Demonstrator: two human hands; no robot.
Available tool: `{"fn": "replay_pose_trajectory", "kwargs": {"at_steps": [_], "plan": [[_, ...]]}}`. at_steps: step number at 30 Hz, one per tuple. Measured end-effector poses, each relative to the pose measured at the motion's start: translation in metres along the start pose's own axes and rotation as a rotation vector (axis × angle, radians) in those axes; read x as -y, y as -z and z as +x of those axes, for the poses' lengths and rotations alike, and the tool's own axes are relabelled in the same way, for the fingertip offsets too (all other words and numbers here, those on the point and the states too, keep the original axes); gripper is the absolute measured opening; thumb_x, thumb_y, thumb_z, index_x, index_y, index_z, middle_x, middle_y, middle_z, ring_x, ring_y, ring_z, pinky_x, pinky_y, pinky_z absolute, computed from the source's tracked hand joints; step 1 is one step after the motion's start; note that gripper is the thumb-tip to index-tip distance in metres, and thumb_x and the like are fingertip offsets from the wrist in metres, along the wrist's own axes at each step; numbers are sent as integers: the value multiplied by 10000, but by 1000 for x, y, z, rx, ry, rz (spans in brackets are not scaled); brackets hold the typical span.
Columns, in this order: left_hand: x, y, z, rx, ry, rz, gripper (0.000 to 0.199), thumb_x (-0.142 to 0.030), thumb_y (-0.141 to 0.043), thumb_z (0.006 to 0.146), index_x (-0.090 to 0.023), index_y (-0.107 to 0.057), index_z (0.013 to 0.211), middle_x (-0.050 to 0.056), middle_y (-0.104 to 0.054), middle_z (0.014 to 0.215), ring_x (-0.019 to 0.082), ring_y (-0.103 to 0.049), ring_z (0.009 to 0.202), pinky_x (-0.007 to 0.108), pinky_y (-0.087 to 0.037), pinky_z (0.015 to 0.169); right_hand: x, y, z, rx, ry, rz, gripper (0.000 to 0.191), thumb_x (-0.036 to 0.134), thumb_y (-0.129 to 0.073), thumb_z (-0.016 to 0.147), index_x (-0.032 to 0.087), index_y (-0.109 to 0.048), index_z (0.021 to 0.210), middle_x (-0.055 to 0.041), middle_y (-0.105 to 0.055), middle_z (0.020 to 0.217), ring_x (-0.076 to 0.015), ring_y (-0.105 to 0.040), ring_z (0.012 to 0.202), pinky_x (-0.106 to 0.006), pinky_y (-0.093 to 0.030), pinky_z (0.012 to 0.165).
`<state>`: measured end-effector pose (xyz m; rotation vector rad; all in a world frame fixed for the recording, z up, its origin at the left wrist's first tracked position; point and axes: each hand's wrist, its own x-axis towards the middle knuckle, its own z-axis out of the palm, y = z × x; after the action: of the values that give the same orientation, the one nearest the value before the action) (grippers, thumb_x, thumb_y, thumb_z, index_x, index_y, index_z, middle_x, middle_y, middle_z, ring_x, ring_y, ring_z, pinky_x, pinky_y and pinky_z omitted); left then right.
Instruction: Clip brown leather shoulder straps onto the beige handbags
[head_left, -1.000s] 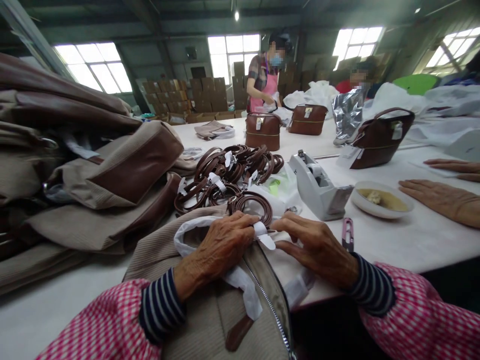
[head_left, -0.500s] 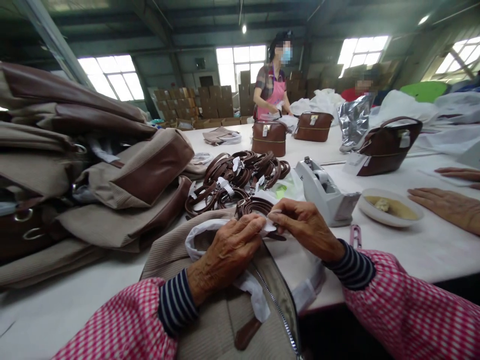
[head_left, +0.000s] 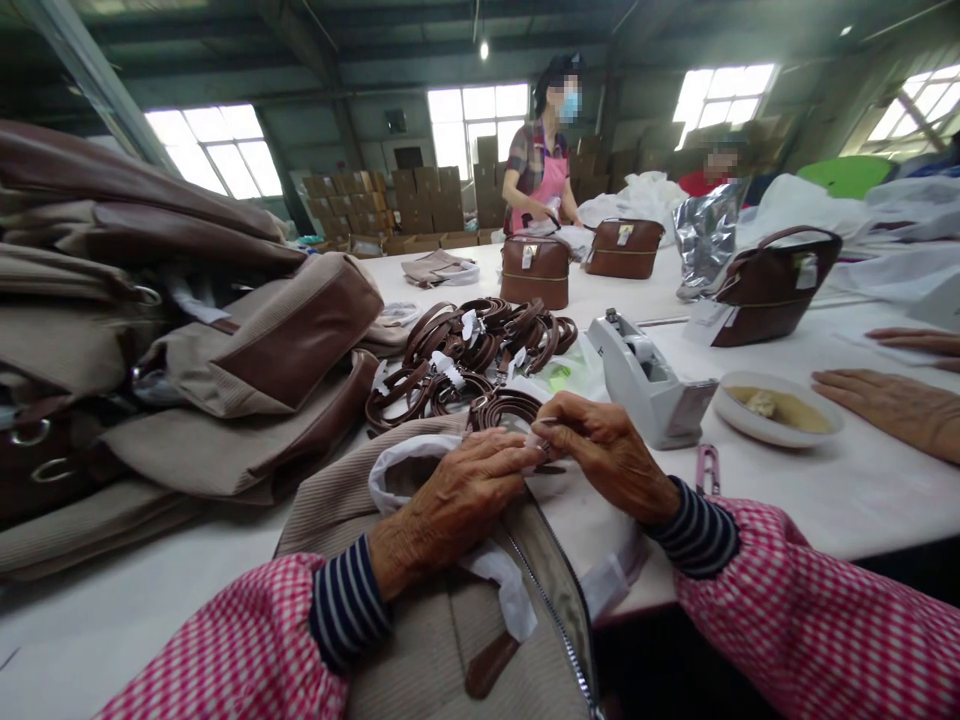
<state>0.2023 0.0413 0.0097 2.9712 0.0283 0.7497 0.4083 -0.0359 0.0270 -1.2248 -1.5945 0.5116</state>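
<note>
My left hand (head_left: 457, 495) reaches over a beige ribbed bag (head_left: 405, 645) with an open zipper, its fingers closed near the end of a coiled brown strap (head_left: 506, 405). My right hand (head_left: 600, 450) is pinched and meets the left fingertips beside that coil. What lies between the fingertips is too small to make out. A white-wrapped handle (head_left: 382, 480) loops up on the bag left of my left hand, and a loose white wrap (head_left: 514, 600) hangs below it.
Beige and brown bags (head_left: 292, 350) are piled at left. Ahead lie coiled straps (head_left: 480, 335), a grey tape dispenser (head_left: 649, 385) and a dish (head_left: 780, 408). Another person's hand (head_left: 892, 405) rests at right. Brown handbags (head_left: 536, 272) and a person (head_left: 544, 170) are farther back.
The fingers of my left hand have stretched forward over the white piece that showed between my hands. My right hand stays pinched, and the view has shifted slightly.
</note>
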Motion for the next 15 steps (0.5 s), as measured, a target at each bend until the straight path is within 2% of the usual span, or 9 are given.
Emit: {"fn": "replay_pose_trajectory", "kwargs": {"at_steps": [3, 7, 12, 15], "plan": [[-2, 1, 2, 4, -8, -36, 273, -133, -417, 1074, -148, -689, 1093, 105, -704, 1325, 217, -598, 1334, 392, -508, 1152, 1, 1, -2, -34, 83, -61, 204, 266, -609, 990, 178, -654, 812, 9, -598, 702, -128, -555, 638, -257, -438, 612], [-3, 1, 3, 35, -10, -17, 272, -97, -424, 1052, -123, -695, 1047, 112, -703, 1335, 250, -614, 1306, 417, -490, 1184, 0, 6, -6, -121, 139, -74, 183, 254, -629, 990, 185, -682, 829, 9, -615, 694, -124, -571, 618, -254, -460, 613], [1, -2, 2, 31, -19, -84, 276, -131, -406, 1072, -105, -675, 1124, 117, -685, 1370, 229, -570, 1354, 384, -449, 1218, 2, 7, -11, -292, 7, 77, 161, 250, -690, 949, 190, -698, 800, 19, -619, 619, -118, -540, 536, -246, -456, 543], [5, -6, 1, 66, 21, -120, 276, -134, -414, 1072, -131, -686, 1028, 103, -727, 1265, 217, -557, 1362, 385, -425, 1235, 16, 6, -13, -324, 7, 134, 158, 251, -703, 935, 196, -696, 788, 21, -615, 598, -119, -528, 510, -250, -452, 512]]}}
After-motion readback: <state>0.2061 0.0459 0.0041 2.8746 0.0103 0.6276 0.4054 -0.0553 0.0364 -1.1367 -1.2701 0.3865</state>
